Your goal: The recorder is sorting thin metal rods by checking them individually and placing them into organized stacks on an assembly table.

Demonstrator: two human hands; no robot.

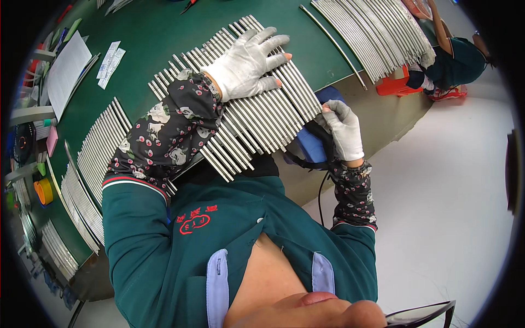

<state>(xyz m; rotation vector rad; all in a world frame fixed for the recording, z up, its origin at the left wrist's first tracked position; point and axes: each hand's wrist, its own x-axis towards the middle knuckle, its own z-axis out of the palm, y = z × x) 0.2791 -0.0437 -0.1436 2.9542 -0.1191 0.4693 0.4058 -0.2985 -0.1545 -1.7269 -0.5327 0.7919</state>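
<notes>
A row of slim silvery metal rods (257, 123) lies side by side across the green table's front edge, several ends jutting past it unevenly. My left hand (243, 64), in a whitish glove with bare fingertips, rests flat on top of the rods, fingers spread. At the row's right side, my right hand (344, 131) wears a similar glove. Its thumb and fingers are bent together at the near end of the outermost metal rod (309, 98), pinching it. The fingers partly hide that rod's tip.
More rods (372, 38) lie in a bundle at the far right, others (104, 136) at the left of the green table (145, 44). Paper sheets (68, 68), slips (109, 63) and yellow tape (42, 192) sit left. A co-worker (456, 63) is at the upper right, beside a red bin (396, 85).
</notes>
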